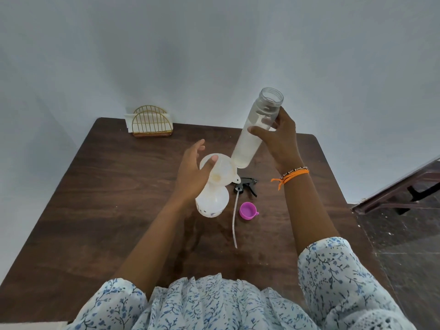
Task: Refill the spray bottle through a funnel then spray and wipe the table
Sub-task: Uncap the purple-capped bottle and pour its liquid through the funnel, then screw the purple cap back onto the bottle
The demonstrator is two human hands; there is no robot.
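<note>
A white spray bottle (212, 201) stands on the dark wooden table (107, 210) with a white funnel (222, 171) in its neck. My left hand (194, 172) hovers at the funnel's left rim, fingers spread, thumb touching the rim. My right hand (277, 139) grips a tall clear water bottle (256, 132), open mouth up and tilted right, its base beside the funnel's far rim. The black spray trigger head (247, 184) with its long dip tube (235, 222) lies on the table right of the spray bottle.
A purple cap (247, 210) lies near the dip tube. A gold wire napkin holder (152, 123) with white napkins sits at the table's far left corner by the wall. A dark bench (404, 194) stands off to the right.
</note>
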